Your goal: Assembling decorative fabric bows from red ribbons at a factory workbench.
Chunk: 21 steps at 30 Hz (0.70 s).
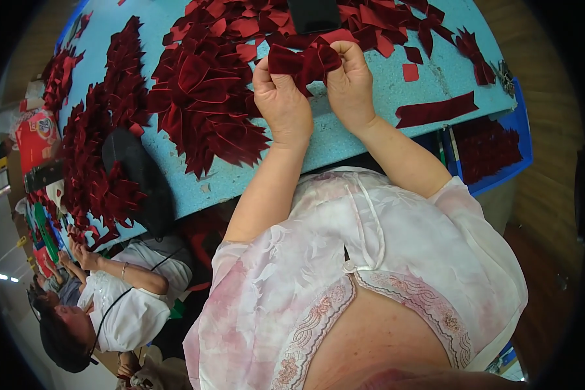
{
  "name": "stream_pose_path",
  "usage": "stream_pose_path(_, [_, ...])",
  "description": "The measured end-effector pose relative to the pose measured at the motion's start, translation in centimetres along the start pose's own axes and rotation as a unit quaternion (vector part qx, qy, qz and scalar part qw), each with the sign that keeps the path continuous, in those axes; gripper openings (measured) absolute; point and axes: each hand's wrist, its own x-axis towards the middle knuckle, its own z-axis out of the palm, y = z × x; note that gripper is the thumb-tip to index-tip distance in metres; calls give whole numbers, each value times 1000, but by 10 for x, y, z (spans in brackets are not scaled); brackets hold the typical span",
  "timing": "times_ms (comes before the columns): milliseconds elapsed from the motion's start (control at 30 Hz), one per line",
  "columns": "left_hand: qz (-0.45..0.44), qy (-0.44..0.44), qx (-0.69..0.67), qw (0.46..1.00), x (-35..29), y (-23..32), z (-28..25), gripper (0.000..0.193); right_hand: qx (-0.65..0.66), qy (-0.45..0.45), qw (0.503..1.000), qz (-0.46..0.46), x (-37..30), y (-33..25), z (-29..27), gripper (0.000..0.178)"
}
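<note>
The light blue bench (344, 140) stretches away in front of me, and most of it is covered with dark red velvet. A big heap of velvet bows and cut pieces (205, 88) lies just to the left of my hands, with a second long drift of the same pieces (101, 136) further left along the bench. A black oval pad (140, 175) sits on the near edge by that drift. A flat velvet strip (435, 110) lies alone to my right, a small red square (410, 71) just above it. My left hand (281, 97) and right hand (350, 81) are side by side above the bench, both pinched shut on one small velvet bow (304, 62), thumbs on its front face.
</note>
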Motion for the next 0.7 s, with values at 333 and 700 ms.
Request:
stream_pose_path(333, [-7,-29,77,997,-7,5,-2,22,57,-13,998,32,-8,-7,2,23])
stream_pose_path(700, [40,-69,23,997,-7,4,1,16,46,-29,997,54,-15,-18,5,14])
